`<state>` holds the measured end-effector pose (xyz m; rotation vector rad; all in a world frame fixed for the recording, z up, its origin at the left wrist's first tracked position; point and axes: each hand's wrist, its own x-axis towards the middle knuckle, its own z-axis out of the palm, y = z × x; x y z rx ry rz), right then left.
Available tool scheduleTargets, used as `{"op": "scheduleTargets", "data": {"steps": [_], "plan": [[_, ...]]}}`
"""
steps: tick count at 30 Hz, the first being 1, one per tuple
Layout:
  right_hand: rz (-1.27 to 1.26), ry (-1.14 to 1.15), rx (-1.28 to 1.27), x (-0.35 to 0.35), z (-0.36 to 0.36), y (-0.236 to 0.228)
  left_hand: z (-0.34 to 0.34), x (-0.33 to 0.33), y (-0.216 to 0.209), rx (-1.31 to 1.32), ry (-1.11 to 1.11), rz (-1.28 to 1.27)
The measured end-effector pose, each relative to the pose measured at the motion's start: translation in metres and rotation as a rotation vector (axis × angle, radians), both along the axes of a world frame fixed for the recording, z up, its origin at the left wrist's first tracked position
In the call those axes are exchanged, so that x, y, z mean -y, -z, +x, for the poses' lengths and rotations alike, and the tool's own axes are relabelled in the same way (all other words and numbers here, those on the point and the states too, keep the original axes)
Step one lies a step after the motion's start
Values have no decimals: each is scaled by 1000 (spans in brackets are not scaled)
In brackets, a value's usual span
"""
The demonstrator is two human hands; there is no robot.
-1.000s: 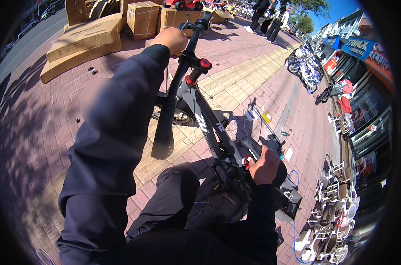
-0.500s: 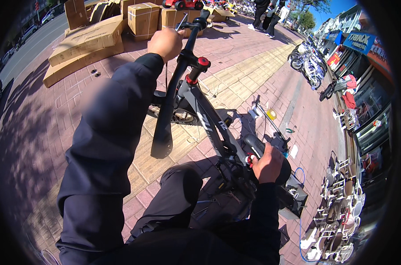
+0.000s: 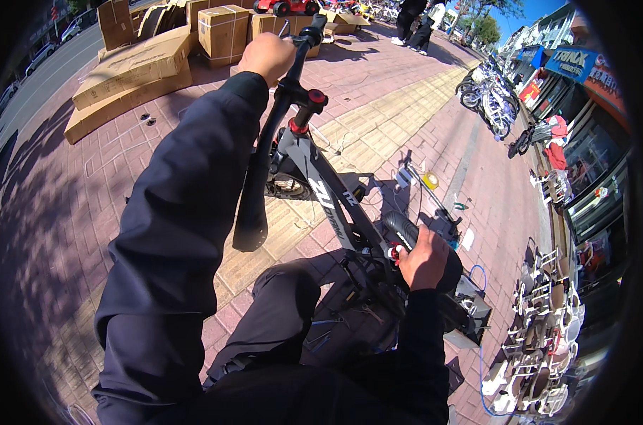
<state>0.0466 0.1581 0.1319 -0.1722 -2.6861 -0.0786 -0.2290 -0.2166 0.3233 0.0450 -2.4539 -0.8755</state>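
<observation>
On the paving (image 3: 495,191), the bike (image 3: 314,164), likely stiff and moderately heavy, is best held by handlebar (image 3: 302,57) and frame (image 3: 348,199); the left hand (image 3: 267,58) curls at the handlebar, its hold hidden, while the right hand (image 3: 425,259) pinches the red clamp (image 3: 392,252).

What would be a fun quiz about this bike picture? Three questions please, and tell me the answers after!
1. Which hand is nearer the handlebar, left or right?
2. True or false: the frame has white letters on it.
3. The boxes at the upper left are:
a) glass
b) cardboard
c) metal

Key:
1. The left hand.
2. True.
3. b) cardboard.
</observation>
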Motion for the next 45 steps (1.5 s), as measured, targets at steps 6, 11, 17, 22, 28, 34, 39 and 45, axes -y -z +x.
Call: {"op": "scheduleTargets", "data": {"steps": [6,11,17,22,28,34,39,45], "plan": [[11,10,28,2,1,-3,-22,11,17,-248,-24,46],[12,10,23,2,-1,-3,-16,14,22,-366,238,465],[17,0,10,2,1,-3,21,24,12,-206,569,868],[-13,-22,-3,1,0,-3,31,16,0,-208,639,709],[-41,-13,23,1,0,-3,32,15,-6,-267,832,1219],[-8,-2,-5,2,0,-1,40,20,6,-337,859,1288],[-22,-25,-29,0,0,1,51,30,14,-329,930,1230],[-2,-46,-60,0,3,2,57,51,26,-240,1231,944]]}}
